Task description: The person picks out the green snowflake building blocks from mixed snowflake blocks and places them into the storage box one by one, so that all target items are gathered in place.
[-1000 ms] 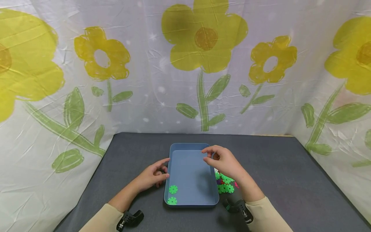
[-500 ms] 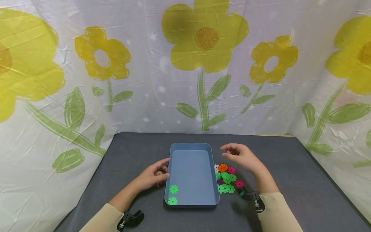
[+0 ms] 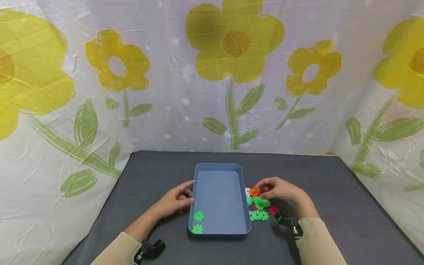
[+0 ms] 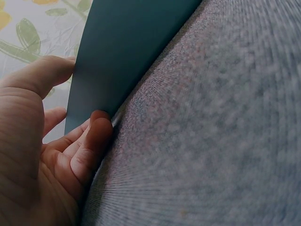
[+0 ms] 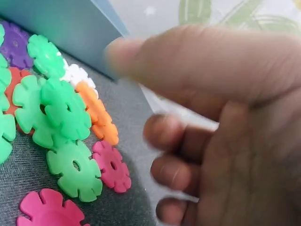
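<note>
The blue rectangular tray [image 3: 218, 195] has two green interlocking plastic discs, an upper disc [image 3: 198, 216] and a lower disc [image 3: 197, 229], near its front left corner. My left hand [image 3: 173, 198] rests its fingertips against the tray's left side; the left wrist view shows fingers [image 4: 96, 134] at the outer wall. Just over the disc pile on the right, my right hand [image 3: 283, 189] points its thumb and fingers down, holding nothing visible. The right wrist view shows green discs [image 5: 66, 108], an orange disc [image 5: 98, 113] and a pink disc [image 5: 112, 165] beside the blurred thumb [image 5: 178, 61].
The pile lies against the tray's right wall, with a white disc [image 3: 247, 191] at its back and a purple disc [image 5: 16, 44] by the wall. A separate pink disc [image 3: 273, 210] lies by the right wrist. A dark grey cloth [image 3: 159, 165] covers the table; a flowered curtain stands behind.
My right hand has moved right from above the tray, then down to the disc pile, and now covers part of the pink disc there. The left hand has stayed at the tray.
</note>
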`<state>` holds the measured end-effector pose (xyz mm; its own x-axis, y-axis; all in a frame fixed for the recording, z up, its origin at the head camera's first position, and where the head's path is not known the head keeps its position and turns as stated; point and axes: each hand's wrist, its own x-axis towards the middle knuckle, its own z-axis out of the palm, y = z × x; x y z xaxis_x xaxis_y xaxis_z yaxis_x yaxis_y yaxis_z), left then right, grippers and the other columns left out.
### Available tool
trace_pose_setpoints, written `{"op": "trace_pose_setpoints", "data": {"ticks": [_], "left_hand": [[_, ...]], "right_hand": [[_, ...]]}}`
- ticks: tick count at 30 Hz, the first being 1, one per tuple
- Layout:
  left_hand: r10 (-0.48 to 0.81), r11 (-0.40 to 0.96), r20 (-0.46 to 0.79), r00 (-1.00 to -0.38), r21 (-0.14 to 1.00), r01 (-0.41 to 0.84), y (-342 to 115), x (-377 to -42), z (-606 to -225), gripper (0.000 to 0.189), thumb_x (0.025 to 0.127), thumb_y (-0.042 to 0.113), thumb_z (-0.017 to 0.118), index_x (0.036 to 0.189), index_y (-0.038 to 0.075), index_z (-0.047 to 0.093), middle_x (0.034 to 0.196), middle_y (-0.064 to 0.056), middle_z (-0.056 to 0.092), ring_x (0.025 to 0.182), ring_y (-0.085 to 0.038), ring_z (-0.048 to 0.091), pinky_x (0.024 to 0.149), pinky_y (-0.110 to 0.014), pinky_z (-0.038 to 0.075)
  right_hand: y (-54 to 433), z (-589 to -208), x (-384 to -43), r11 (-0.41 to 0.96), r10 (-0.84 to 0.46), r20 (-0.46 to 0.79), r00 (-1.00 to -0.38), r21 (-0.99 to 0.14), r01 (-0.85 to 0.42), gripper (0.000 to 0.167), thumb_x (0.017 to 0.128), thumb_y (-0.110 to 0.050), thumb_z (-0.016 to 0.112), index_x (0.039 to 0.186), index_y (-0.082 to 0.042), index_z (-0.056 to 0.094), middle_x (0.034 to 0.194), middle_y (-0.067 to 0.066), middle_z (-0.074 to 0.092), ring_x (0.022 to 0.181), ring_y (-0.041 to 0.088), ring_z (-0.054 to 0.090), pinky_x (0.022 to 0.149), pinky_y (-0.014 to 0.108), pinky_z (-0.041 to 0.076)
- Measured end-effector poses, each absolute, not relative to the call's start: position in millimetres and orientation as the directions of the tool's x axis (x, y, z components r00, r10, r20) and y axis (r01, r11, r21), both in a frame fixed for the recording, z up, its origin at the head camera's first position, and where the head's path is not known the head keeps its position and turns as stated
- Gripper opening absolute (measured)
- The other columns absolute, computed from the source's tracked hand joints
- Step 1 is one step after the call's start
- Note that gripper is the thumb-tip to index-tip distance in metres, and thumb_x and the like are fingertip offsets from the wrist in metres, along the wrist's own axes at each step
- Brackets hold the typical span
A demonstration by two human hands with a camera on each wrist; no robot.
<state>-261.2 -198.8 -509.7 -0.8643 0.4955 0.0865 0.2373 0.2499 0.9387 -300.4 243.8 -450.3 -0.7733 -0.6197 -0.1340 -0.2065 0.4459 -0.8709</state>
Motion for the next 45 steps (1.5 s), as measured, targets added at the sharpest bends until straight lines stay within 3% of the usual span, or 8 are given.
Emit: {"op": "trace_pose_setpoints", "data": {"ticks": [5,16,27,36,45], "left_hand": [[0.497,0.254,0.086,-0.864,0.937,0.239,-199,-261,-509,0.070,0.101,0.014,0.068,0.159,0.001,0.031,0.112,-0.017,0.056,0.067,-0.018,0.057,0.056,-0.036,0.054],[0.498,0.238,0.088,-0.863,0.943,0.233,-199,-262,-511,0.070,0.101,0.013,0.069,0.159,0.001,0.031,0.112,-0.017,0.056,0.065,-0.016,0.056,0.055,-0.035,0.054],[0.491,0.250,0.076,-0.868,0.942,0.225,-198,-261,-508,0.070,0.100,0.013,0.069,0.159,0.002,0.032,0.112,-0.017,0.056,0.066,-0.017,0.056,0.056,-0.036,0.054],[0.487,0.262,0.084,-0.869,0.936,0.237,-198,-261,-509,0.070,0.101,0.013,0.069,0.159,0.002,0.033,0.112,-0.017,0.057,0.067,-0.018,0.056,0.056,-0.036,0.054],[0.492,0.266,0.083,-0.867,0.934,0.240,-198,-261,-510,0.070,0.101,0.015,0.068,0.159,0.002,0.032,0.112,-0.016,0.057,0.066,-0.018,0.056,0.056,-0.036,0.055]], "right_hand": [[241,-456,-299,0.532,-0.611,-0.230,-0.758,-0.828,-0.178,0.033,0.087,-0.002,0.076,0.119,0.001,0.066,0.108,0.013,0.063,0.091,0.025,0.054,0.077,0.037,0.051],[232,-462,-296,0.648,-0.525,-0.276,-0.805,-0.743,-0.168,0.035,0.079,0.002,0.077,0.111,-0.012,0.070,0.109,0.007,0.061,0.096,0.025,0.057,0.078,0.040,0.053],[229,-458,-293,0.629,-0.558,-0.260,-0.788,-0.752,-0.197,0.035,0.079,0.002,0.077,0.112,-0.007,0.069,0.097,0.007,0.063,0.084,0.023,0.057,0.072,0.039,0.053],[225,-465,-297,0.672,-0.512,-0.196,-0.836,-0.698,-0.249,0.024,0.083,-0.014,0.085,0.103,-0.012,0.071,0.091,0.000,0.064,0.085,0.021,0.057,0.073,0.039,0.050],[233,-455,-299,0.621,-0.539,-0.101,-0.836,-0.718,-0.314,0.026,0.086,-0.012,0.082,0.110,-0.009,0.072,0.090,0.006,0.060,0.078,0.022,0.053,0.066,0.036,0.049]]}}
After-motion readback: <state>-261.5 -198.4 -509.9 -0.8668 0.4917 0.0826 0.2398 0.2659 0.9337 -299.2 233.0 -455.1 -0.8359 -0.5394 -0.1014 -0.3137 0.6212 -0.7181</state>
